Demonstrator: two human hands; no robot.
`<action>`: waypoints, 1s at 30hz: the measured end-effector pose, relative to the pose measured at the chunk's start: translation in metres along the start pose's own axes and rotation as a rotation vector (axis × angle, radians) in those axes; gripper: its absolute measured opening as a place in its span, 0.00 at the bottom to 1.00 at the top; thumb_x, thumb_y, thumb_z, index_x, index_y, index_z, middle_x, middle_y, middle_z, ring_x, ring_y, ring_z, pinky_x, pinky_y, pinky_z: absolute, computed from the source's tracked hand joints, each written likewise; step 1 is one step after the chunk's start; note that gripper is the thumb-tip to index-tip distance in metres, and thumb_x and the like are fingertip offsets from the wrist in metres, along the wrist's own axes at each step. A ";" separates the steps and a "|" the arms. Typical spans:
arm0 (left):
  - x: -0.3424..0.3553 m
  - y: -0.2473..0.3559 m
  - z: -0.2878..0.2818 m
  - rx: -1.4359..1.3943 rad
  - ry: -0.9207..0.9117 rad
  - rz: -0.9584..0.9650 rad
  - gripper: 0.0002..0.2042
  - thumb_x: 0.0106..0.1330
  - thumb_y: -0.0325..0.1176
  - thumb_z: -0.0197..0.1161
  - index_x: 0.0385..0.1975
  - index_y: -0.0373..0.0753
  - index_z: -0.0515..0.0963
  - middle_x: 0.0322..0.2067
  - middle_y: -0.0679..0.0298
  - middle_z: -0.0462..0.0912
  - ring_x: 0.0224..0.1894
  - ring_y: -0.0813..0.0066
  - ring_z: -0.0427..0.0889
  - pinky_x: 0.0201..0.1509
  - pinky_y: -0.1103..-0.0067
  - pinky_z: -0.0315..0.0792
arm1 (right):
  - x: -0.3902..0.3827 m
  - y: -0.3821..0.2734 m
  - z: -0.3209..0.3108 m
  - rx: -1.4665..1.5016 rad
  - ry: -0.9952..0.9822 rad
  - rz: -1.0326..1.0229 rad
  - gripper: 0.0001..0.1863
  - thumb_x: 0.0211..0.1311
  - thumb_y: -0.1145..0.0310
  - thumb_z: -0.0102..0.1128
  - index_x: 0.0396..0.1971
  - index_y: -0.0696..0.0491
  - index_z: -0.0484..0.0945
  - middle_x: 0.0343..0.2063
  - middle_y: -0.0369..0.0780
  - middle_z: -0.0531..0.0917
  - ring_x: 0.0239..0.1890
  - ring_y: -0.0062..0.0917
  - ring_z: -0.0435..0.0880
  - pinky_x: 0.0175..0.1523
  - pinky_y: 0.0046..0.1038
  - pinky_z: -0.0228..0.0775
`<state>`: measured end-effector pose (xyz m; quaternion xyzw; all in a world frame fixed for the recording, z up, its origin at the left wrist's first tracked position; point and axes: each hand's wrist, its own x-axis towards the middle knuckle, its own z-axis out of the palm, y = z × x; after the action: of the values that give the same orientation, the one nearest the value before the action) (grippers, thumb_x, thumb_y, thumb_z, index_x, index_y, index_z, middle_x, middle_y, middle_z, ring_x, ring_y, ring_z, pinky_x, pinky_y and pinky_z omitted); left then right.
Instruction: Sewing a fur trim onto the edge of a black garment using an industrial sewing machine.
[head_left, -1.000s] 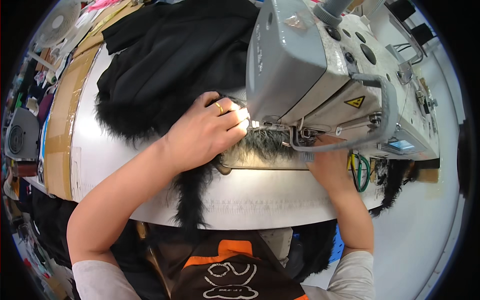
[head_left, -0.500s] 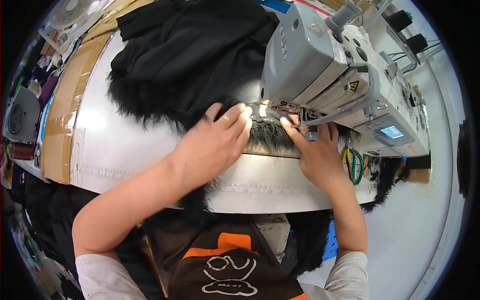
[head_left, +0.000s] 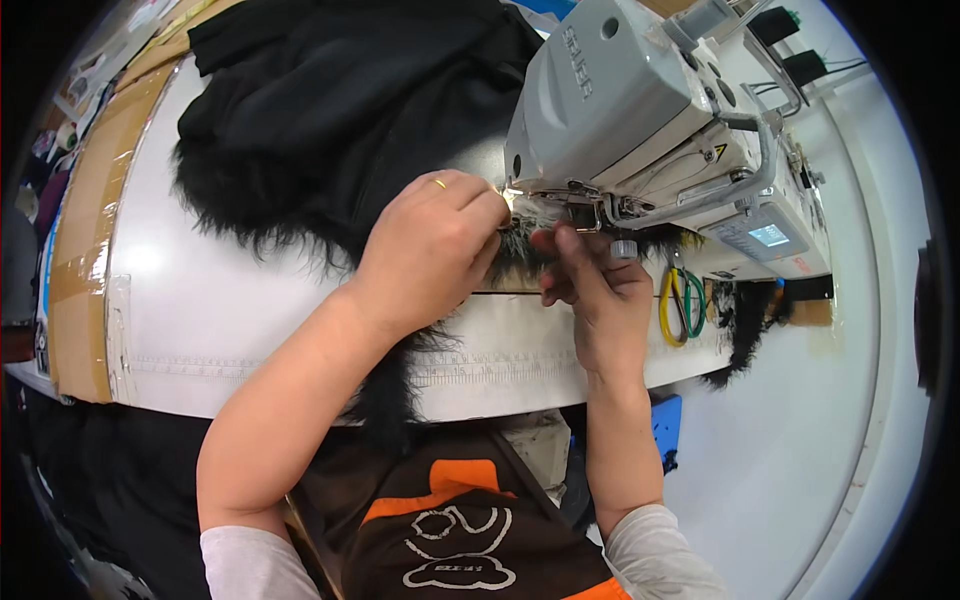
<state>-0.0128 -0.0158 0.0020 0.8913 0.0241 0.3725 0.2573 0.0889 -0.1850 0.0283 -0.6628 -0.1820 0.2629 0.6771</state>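
A black garment point(head_left: 320, 120) lies spread over the table, with a long-haired black fur trim point(head_left: 520, 255) running beneath the head of the sewing machine point(head_left: 610, 100). My left hand point(head_left: 430, 245) is closed, its fingertips pinched on the trim just left of the needle area; the palm hides what lies under it. Right in front of the presser foot, my right hand point(head_left: 605, 300) has its thumb raised and its fingers curled together at the trim. Anything between those fingertips is too small to make out. A fur strip point(head_left: 390, 390) hangs over the table's front edge below my left wrist.
Yellow-and-green-handled snips point(head_left: 682, 305) lie right of my right hand. A ruler scale point(head_left: 480, 370) runs along the front of the white table point(head_left: 230, 310). Brown taped cardboard point(head_left: 90, 270) borders its left side. A lit display point(head_left: 768, 236) is on the machine's front.
My left hand's outstretched fingers have drawn together into a pinch. My right hand has lifted off the trim, shifted slightly left and curled its fingers. The whole view has shifted a little.
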 end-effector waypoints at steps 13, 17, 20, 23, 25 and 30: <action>-0.003 -0.005 -0.002 -0.117 0.110 0.037 0.10 0.50 0.19 0.66 0.32 0.35 0.78 0.33 0.58 0.80 0.39 0.55 0.82 0.50 0.65 0.76 | 0.004 0.001 0.030 0.873 -0.177 0.337 0.13 0.76 0.59 0.57 0.51 0.50 0.80 0.39 0.33 0.87 0.31 0.16 0.76 0.33 0.19 0.70; -0.005 -0.004 -0.003 -0.102 0.114 0.013 0.11 0.51 0.18 0.65 0.34 0.35 0.79 0.35 0.57 0.82 0.41 0.54 0.82 0.50 0.65 0.77 | 0.007 0.008 0.036 0.947 -0.275 0.373 0.11 0.74 0.60 0.61 0.48 0.49 0.81 0.34 0.31 0.85 0.30 0.15 0.77 0.32 0.18 0.70; -0.001 -0.005 -0.009 -0.090 0.111 -0.042 0.13 0.55 0.13 0.59 0.39 0.34 0.80 0.42 0.55 0.85 0.45 0.57 0.85 0.50 0.71 0.78 | 0.014 -0.001 0.043 0.780 -0.318 0.436 0.11 0.71 0.59 0.65 0.41 0.51 0.83 0.29 0.30 0.84 0.25 0.14 0.76 0.27 0.19 0.68; -0.001 -0.008 -0.007 -0.132 0.130 -0.102 0.11 0.55 0.16 0.60 0.37 0.35 0.80 0.37 0.58 0.84 0.42 0.57 0.84 0.49 0.70 0.76 | 0.015 0.004 0.042 0.660 -0.376 0.458 0.13 0.73 0.58 0.62 0.43 0.52 0.83 0.32 0.31 0.85 0.26 0.14 0.76 0.28 0.19 0.70; 0.002 -0.002 -0.005 -0.127 0.160 -0.106 0.11 0.55 0.16 0.60 0.37 0.35 0.80 0.37 0.58 0.84 0.42 0.57 0.84 0.49 0.71 0.76 | 0.008 0.006 0.036 0.744 -0.307 0.440 0.13 0.74 0.57 0.61 0.45 0.51 0.83 0.33 0.31 0.86 0.26 0.14 0.76 0.28 0.20 0.70; 0.003 -0.004 -0.001 -0.115 0.123 -0.074 0.11 0.55 0.16 0.60 0.37 0.36 0.80 0.37 0.58 0.85 0.41 0.58 0.84 0.49 0.71 0.76 | 0.005 0.013 0.033 0.923 -0.211 0.393 0.14 0.76 0.59 0.57 0.52 0.51 0.80 0.36 0.30 0.84 0.25 0.11 0.70 0.26 0.15 0.65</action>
<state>-0.0109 -0.0110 0.0028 0.8490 0.0513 0.4177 0.3196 0.0713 -0.1557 0.0166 -0.2864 0.0138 0.5038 0.8148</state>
